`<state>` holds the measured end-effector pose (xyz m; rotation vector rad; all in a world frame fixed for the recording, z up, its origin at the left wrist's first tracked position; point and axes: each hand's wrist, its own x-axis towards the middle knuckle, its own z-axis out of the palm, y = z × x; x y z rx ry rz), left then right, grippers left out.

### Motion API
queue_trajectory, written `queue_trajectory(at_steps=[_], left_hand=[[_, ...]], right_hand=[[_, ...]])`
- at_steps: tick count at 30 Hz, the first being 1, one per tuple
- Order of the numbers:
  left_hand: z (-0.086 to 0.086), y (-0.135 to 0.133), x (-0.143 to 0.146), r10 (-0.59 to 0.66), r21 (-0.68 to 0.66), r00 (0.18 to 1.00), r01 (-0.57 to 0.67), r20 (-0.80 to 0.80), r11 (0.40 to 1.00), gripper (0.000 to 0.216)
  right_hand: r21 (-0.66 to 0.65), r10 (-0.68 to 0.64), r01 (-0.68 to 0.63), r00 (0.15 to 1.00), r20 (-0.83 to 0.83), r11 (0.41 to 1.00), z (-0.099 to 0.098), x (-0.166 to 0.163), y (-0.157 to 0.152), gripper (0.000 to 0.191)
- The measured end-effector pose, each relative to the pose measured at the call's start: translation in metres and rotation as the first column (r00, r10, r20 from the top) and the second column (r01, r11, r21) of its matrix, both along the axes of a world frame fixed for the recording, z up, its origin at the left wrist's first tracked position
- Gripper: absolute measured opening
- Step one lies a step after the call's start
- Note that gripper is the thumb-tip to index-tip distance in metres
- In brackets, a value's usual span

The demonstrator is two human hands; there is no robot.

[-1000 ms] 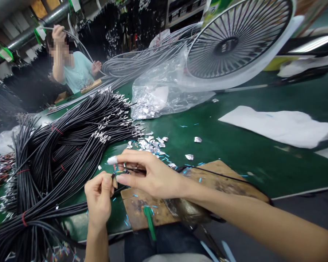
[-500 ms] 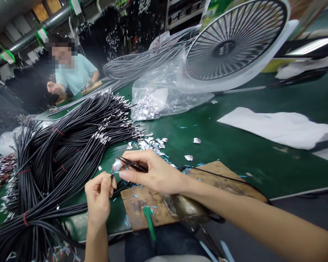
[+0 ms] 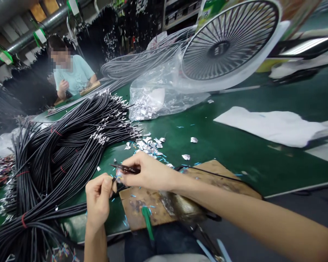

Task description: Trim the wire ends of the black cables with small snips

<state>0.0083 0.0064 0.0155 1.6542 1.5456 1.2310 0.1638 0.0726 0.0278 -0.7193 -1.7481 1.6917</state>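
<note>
My left hand (image 3: 98, 198) is closed in a pinch on the end of a black cable (image 3: 114, 179), just in front of the table edge's wooden board. Thin coloured wires (image 3: 119, 177) fan out of that cable end toward my right hand. My right hand (image 3: 146, 171) is closed around dark tweezers (image 3: 127, 168), whose tips point left above the wires. Its thumb and fingers sit right beside the wires; whether they also grip them I cannot tell. Scraps of silver foil (image 3: 149, 145) lie just beyond my hands.
Bundled black cables (image 3: 71, 134) fill the left side. A wooden board (image 3: 142, 203) bears a green strip (image 3: 147, 222). Behind are a foil-filled plastic bag (image 3: 153, 98) and a fan (image 3: 221, 47). White sheeting (image 3: 270, 125) lies right. A co-worker (image 3: 76, 74) sits across the table.
The tweezers have turned and their tips now reach farther left over the wires. White foil seen at the cable end is no longer visible there. The co-worker's raised hand has moved closer to their body.
</note>
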Motion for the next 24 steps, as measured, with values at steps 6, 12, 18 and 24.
queue_trajectory(at_steps=[6, 12, 18, 24], left_hand=[[-0.002, 0.004, 0.0, 0.06, -0.007, 0.996, -0.06, 0.065, 0.998, 0.046], [0.001, 0.002, 0.001, 0.08, -0.013, 0.995, -0.08, 0.053, 0.997, 0.05], [-0.004, 0.002, 0.0, 0.074, -0.009, 0.997, -0.074, 0.02, 0.997, 0.047], [-0.003, 0.002, 0.003, 0.104, 0.017, 0.994, -0.104, -0.021, 0.994, 0.045]], right_hand=[[0.167, -0.161, 0.181, 0.979, -0.128, 0.969, 0.01, 0.003, -0.004, 0.007], [0.338, -0.191, 0.22, 0.975, -0.118, 0.915, 0.003, 0.003, -0.001, 0.01], [0.31, -0.186, 0.207, 0.978, -0.098, 0.928, 0.001, 0.001, 0.0, 0.019], [0.291, -0.187, 0.209, 0.977, -0.102, 0.933, -0.001, -0.002, -0.001, 0.03]])
